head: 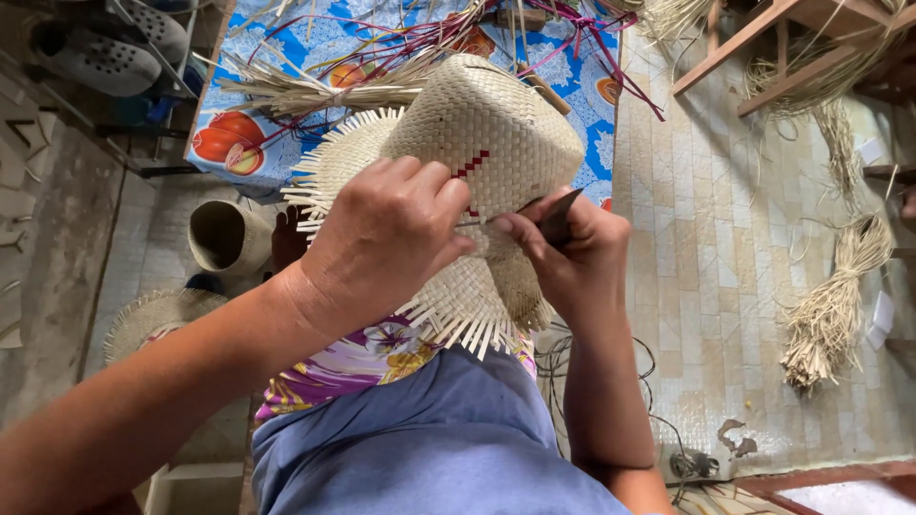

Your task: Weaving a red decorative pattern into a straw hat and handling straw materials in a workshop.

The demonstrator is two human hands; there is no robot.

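Note:
A pale woven straw hat [477,133] with a flat crown, a small red stepped pattern and loose strip ends around its brim rests on my lap. My left hand [386,234] grips the hat at the base of the crown, fingers curled over the weave. My right hand [563,257] holds a small dark pointed tool [558,217] against the hat beside the left fingers. Where the tool's tip meets the weave is hidden by my fingers.
A blue floral cloth [572,72] with loose straw and purple strips lies beyond the hat. A straw bundle [830,315] lies on the tiled floor at right. A small woven basket [227,236] and another straw hat [153,315] sit at left; sandals [95,57] top left.

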